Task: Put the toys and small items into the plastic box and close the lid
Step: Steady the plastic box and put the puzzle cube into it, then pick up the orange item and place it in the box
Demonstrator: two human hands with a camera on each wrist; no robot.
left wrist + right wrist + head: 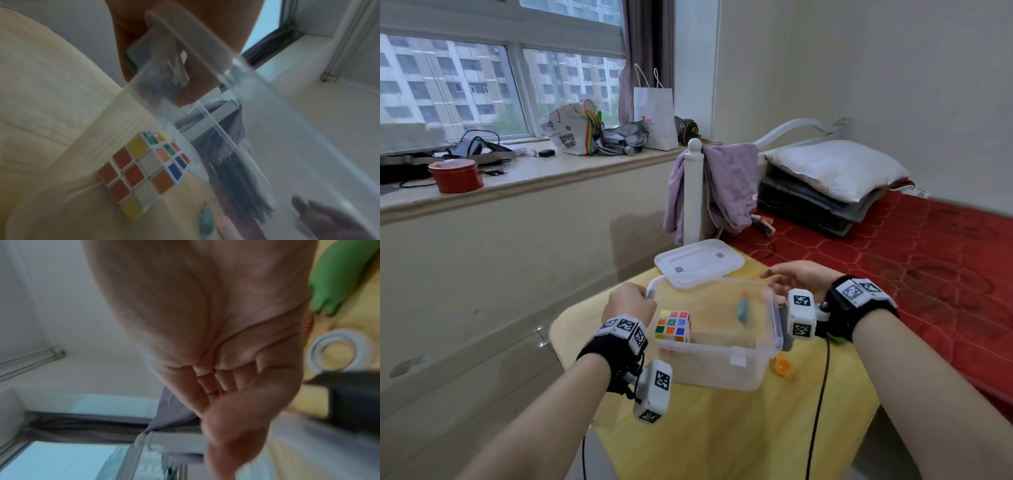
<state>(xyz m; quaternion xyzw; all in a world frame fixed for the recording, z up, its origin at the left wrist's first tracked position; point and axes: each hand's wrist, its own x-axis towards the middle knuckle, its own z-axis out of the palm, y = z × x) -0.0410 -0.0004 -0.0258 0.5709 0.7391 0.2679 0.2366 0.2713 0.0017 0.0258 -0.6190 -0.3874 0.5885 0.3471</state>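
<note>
A clear plastic box (722, 349) stands open on the yellow table. Inside at its left end sits a colour cube (673, 325) (141, 172), and a small teal toy (743, 308) (206, 217) shows blurred inside, nearer the right. My left hand (631, 301) grips the box's left handle, fingers (186, 95) curled under the clasp. My right hand (794, 277) (226, 386) hovers over the right rim with straight fingers and holds nothing. The lid (698, 263) lies flat just behind the box.
An orange toy (782, 366) lies on the table by the box's right front corner. A green toy (837, 339) (341, 275) and a white tape roll (315, 350) lie under my right wrist. A red-covered bed (893, 260) borders the table's right side.
</note>
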